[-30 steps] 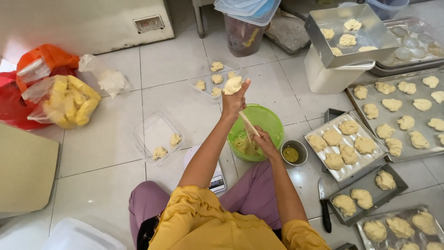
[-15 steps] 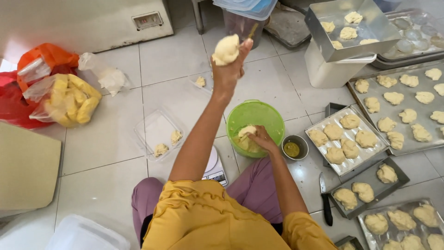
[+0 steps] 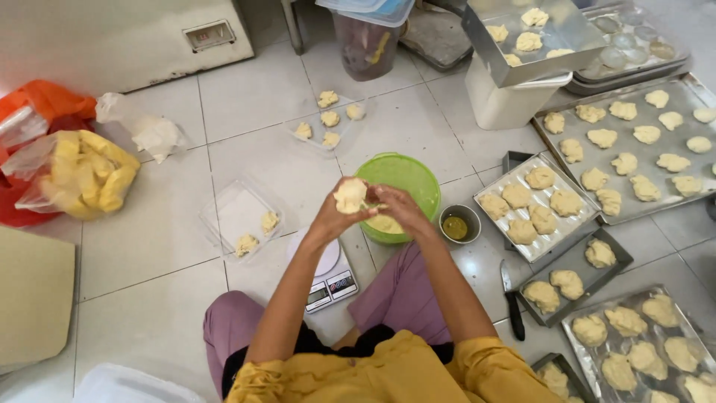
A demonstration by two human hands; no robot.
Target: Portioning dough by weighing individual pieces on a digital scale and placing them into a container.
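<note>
- While both hands meet above the green bowl (image 3: 406, 179), the left hand (image 3: 337, 216) cups a dough lump (image 3: 350, 195), fingers curled round it.
- Right hand (image 3: 395, 209) touches the lump, fingers pressed together.
- Kitchen scale (image 3: 328, 277) sits beneath the forearms; a small sauce cup (image 3: 459, 224) and trays of dough pieces (image 3: 533, 205) crowd the right.
</note>
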